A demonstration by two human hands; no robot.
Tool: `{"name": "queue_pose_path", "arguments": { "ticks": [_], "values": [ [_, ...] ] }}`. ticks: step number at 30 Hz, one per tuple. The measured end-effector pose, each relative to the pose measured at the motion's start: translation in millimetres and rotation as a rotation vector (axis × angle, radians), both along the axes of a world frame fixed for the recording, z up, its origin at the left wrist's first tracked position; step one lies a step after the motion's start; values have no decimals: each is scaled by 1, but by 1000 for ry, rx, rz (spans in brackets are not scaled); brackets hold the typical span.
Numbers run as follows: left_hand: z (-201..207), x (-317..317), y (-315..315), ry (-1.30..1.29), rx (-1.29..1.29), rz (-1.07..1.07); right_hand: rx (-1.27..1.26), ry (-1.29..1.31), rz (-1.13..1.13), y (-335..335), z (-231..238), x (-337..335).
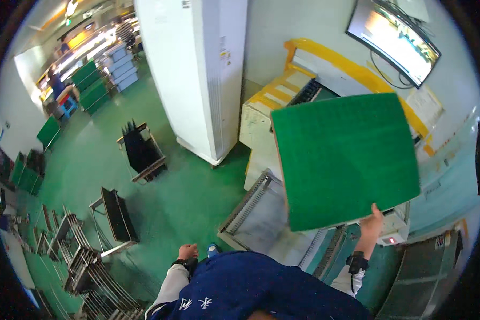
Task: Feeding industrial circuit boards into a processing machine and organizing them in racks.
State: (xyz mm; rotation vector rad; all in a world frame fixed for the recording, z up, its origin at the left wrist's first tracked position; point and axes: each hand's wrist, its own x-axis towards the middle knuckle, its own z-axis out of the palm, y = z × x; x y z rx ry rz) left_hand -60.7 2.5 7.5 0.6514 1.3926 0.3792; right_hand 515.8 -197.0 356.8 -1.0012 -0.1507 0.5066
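Observation:
A large green rectangular board (pixel 349 157) with a fine grid texture is held up in front of me on the right, tilted. My right hand (pixel 372 223) grips its lower edge, the thumb on the green face and the other fingers mostly hidden behind. Low beside my body, my left hand (pixel 188 252) is curled into a loose fist, with nothing visible in it and apart from the board. Partly covered by the board is a pale machine bed (pixel 269 213) with rows of small rollers or teeth along its sides.
A tall white cabinet unit (pixel 194 74) stands ahead. On the left are a black-topped cart (pixel 142 152), a low stand with a dark panel (pixel 118 216), and metal racks (pixel 82 250). A lit screen (pixel 394 40) hangs on the right wall. People sit at far benches.

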Motion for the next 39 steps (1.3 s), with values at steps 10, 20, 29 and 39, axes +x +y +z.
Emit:
{"name": "queue_pose_path", "arguments": {
  "ticks": [10, 20, 29, 39],
  "values": [
    [-24, 4, 19, -110, -91, -38, 6, 315, -54, -4, -75, -46],
    [22, 18, 10, -7, 20, -157, 119, 602, -2, 31, -108, -68],
    [23, 28, 11, 44, 350, -459, 190, 515, 8, 43, -111, -45],
    [8, 12, 19, 330, 888, -1018, 183, 493, -8, 46, -129, 1]
  ]
}}
